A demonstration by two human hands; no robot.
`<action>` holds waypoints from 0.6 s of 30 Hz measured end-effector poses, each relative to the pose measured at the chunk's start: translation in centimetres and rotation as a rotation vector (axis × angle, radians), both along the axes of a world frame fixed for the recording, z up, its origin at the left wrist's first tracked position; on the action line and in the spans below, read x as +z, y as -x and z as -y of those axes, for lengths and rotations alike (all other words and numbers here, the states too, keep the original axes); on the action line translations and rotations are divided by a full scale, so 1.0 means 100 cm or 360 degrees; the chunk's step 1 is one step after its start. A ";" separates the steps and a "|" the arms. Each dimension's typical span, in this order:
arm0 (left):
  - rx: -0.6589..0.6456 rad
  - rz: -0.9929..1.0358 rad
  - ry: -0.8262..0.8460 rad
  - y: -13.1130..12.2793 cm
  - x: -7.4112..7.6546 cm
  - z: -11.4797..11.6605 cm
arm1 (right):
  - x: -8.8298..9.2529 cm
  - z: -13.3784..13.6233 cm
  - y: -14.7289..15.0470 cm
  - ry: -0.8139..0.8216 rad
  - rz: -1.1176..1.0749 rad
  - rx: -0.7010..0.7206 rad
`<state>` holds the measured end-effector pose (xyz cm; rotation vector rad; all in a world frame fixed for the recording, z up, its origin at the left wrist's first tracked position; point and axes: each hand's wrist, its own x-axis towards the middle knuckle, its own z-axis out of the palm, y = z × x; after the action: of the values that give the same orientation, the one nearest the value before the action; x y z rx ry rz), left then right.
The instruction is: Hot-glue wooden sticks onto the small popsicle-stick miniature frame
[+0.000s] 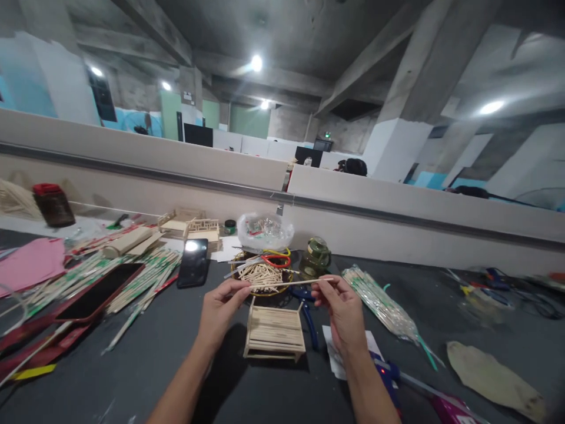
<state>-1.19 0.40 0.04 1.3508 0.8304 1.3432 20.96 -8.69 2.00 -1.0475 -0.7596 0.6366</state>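
Note:
My left hand (219, 310) and my right hand (341, 307) each pinch one end of a thin wooden stick (285, 284), held level above the dark table. Directly below it stands a small model (274, 333) built of sticks, shaped like a little bench or crate. Just behind the stick sits a round dish (263, 277) piled with short cut sticks, with red-handled scissors (274, 259) lying across it.
A black phone (193, 262) and a tablet (99, 292) lie to the left among scattered chopsticks (145, 281). A wrapped bundle of sticks (382, 303) lies to the right. A glue gun (388, 377) rests by my right forearm. A green glass jar (315, 257) and a plastic bag (263, 231) stand behind.

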 end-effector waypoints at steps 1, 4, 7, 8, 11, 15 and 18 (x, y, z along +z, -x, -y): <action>-0.0005 -0.0027 -0.0022 -0.001 0.000 0.001 | -0.005 0.001 -0.002 0.0005 -0.0005 -0.0026; -0.0034 -0.0080 -0.0028 -0.006 -0.004 0.000 | -0.021 0.002 -0.008 0.0088 -0.0113 -0.0070; -0.0024 -0.0135 0.0041 -0.009 -0.010 -0.002 | -0.033 0.004 -0.014 0.0216 -0.0287 -0.0044; -0.0009 -0.0152 0.0058 -0.010 -0.011 -0.003 | -0.036 0.005 -0.015 0.0247 -0.0319 -0.0035; 0.0032 -0.0188 0.0061 -0.013 -0.016 -0.005 | -0.042 0.005 -0.018 0.0302 -0.0332 -0.0015; 0.0056 -0.0202 0.0107 -0.015 -0.025 -0.007 | -0.046 0.003 -0.017 0.0346 -0.0343 0.0021; 0.0035 -0.0180 0.0185 -0.015 -0.029 -0.008 | -0.048 0.000 -0.015 0.0385 -0.0385 0.0057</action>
<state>0.28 1.23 -2.86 1.3388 0.9874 1.2251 22.45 -8.67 -2.82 -1.1533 -0.4988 0.8845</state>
